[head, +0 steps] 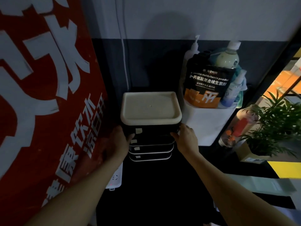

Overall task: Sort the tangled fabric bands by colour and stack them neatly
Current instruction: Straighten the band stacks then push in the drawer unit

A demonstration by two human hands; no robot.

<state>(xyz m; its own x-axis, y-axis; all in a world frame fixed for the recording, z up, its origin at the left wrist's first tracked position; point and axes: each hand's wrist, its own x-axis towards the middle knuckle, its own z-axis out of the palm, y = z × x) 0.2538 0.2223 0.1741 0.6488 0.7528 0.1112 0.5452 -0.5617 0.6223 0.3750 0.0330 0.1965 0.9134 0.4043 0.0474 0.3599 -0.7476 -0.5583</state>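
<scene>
Both hands' grip on drawer unit (150,128), L hand (118,141), R hand (185,137), dark floor (162,185)

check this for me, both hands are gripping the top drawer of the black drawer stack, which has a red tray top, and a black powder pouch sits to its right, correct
Not quite. The head view shows the tray top is cream-white, not red. The rest holds: the left hand and right hand grip the top drawer of the black drawer stack, and the black powder pouch sits to its right.

Dim room: a wall painted pale grey above and dark grey below (154,62), a red banner with white characters (40,95) leaning left, a green potted plant (275,124) right.
</scene>
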